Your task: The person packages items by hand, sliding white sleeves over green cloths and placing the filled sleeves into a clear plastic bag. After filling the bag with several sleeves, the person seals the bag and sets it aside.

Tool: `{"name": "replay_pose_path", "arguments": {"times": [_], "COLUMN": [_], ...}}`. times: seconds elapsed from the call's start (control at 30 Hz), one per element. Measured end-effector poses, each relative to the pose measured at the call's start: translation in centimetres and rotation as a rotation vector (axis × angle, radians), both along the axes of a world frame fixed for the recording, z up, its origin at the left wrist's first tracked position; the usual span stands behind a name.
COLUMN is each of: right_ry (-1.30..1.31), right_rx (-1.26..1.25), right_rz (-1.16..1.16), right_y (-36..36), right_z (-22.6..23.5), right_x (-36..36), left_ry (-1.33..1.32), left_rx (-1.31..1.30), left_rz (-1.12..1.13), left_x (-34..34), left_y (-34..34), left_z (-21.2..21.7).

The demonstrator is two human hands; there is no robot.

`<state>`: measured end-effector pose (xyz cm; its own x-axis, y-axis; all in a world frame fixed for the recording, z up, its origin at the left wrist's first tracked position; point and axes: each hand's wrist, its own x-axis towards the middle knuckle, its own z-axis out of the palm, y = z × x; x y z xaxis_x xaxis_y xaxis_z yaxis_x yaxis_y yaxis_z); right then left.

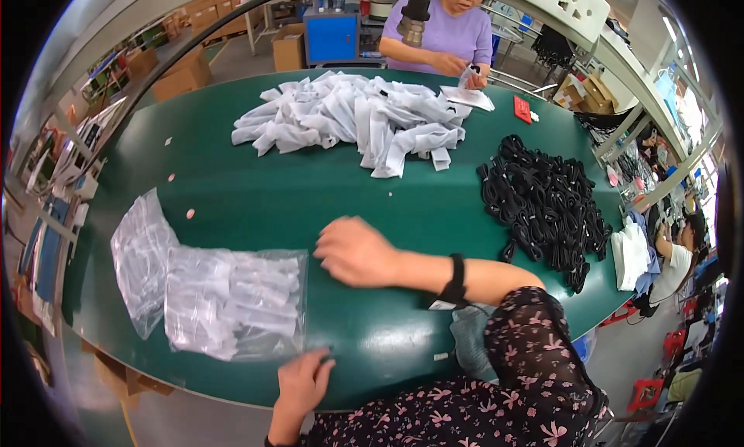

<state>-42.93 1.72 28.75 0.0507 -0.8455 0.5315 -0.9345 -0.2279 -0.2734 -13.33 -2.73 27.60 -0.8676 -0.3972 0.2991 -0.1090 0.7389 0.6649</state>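
Two clear plastic bags packed with white wrapped bundles lie at the left of the green table. The nearer bag (232, 300) is flat, and its edge overlaps the other bag (141, 253). My left hand (301, 381) is at the table's near edge, just below the nearer bag's lower right corner, thumb and fingers apart. A tiny dark spot shows by its fingertips, too small to name. Over the table, right of the bag's upper corner, my right hand (353, 251) is slightly blurred, palm down, fingers loosely spread. I see nothing in it.
White pouches (349, 117) are heaped at the far side. Black coiled cables (546, 207) form a pile at the right. Across the table a person in purple (442, 36) handles a small clear bag. A red packet (522, 109) and grey-green cloth (471, 340) lie on the table.
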Motion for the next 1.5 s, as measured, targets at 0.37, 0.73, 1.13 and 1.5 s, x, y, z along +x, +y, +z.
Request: {"name": "replay_pose_path", "arguments": {"times": [0.37, 0.73, 1.13, 1.5], "right_ry": [0.053, -0.167, -0.204, 0.186], "right_rx": [-0.006, 0.113, 0.134, 0.293], "right_rz": [-1.237, -1.044, -0.926, -0.484], "right_y": [2.9, 0.3, 1.8, -2.4], "right_z": [1.8, -3.5, -2.8, -2.1], "right_x": [-34.0, -27.6, -11.1, -8.6], "left_ry": [-0.155, -0.030, -0.076, -0.008], "left_rx": [0.164, 0.169, 0.211, 0.187], "left_rz": [-0.018, -0.032, -0.042, -0.034], "left_x": [2.6, 2.2, 0.4, 1.4], "left_y": [0.2, 0.7, 0.2, 0.7], "left_z": [-1.3, 0.5, -0.6, -1.6]}}
